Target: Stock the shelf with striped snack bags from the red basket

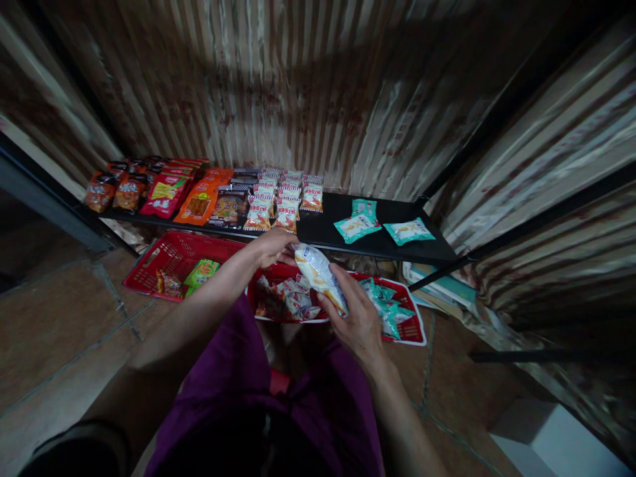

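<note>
Between my two hands is a white and yellow snack packet (320, 273), tilted, above a red basket (318, 320) of similar packets. My right hand (358, 318) grips its lower right end, thumb on the near side. At its upper left end, my left hand (276, 248) has its fingers closed on the packet's edge; the fingertips are partly hidden. Just beyond my left hand, rows of white and orange snack packets (287, 213) stand on a black shelf (328, 228). Green and white packets (356, 226) lie further right on it.
Orange and red snack bags (166, 192) fill the shelf's left part. Below stands a red basket (169, 248) holding a few packets. Green packets (390, 308) lie in the basket at right. Black posts (467, 255) frame the shelf; a white box (556, 437) sits on the floor.
</note>
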`<state>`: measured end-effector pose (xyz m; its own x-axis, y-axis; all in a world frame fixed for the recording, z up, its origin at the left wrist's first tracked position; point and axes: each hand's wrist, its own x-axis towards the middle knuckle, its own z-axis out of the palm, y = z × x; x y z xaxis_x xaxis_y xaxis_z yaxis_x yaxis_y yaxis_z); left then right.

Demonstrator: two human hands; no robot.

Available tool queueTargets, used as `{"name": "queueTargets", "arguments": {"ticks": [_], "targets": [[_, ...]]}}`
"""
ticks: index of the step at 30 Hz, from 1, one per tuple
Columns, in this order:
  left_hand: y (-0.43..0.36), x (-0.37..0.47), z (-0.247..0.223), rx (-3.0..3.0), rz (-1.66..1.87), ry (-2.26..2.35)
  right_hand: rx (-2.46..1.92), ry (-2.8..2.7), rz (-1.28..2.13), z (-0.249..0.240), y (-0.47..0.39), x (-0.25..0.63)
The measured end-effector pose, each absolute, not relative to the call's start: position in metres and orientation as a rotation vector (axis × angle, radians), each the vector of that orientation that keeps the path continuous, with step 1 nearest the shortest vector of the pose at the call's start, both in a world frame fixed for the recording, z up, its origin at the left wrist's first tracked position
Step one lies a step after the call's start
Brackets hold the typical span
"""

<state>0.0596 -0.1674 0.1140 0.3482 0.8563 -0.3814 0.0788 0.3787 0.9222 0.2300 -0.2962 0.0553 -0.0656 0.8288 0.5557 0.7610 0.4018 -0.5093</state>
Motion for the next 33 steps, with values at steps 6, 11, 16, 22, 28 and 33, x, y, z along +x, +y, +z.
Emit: {"name": "queueTargets", "arguments": {"ticks": [6,11,16,22,28,33], "targets": [[-0.167,0.058,0.109,1.069,0.798,1.132,-1.426,-1.145,0.658,0.056,-0.295,0.228],[-0.172,0.060,0.096,1.045,0.885,1.073,-1.084,-0.513,1.187,0.065,-0.292,0.218],[-0.179,0.069,0.088,0.936,0.827,0.818,-0.948,-0.355,1.394,0.067,-0.291,0.217],[-0.184,0.085,0.089,0.862,0.862,0.834,-0.968,-0.293,1.421,0.061,-0.291,0.221],[-0.184,0.095,0.091,0.830,0.982,0.935,-1.029,-0.241,1.387,0.056,-0.291,0.219],[-0.179,0.103,0.087,0.809,1.041,0.980,-1.077,-0.202,1.377,0.053,-0.287,0.218]]}}
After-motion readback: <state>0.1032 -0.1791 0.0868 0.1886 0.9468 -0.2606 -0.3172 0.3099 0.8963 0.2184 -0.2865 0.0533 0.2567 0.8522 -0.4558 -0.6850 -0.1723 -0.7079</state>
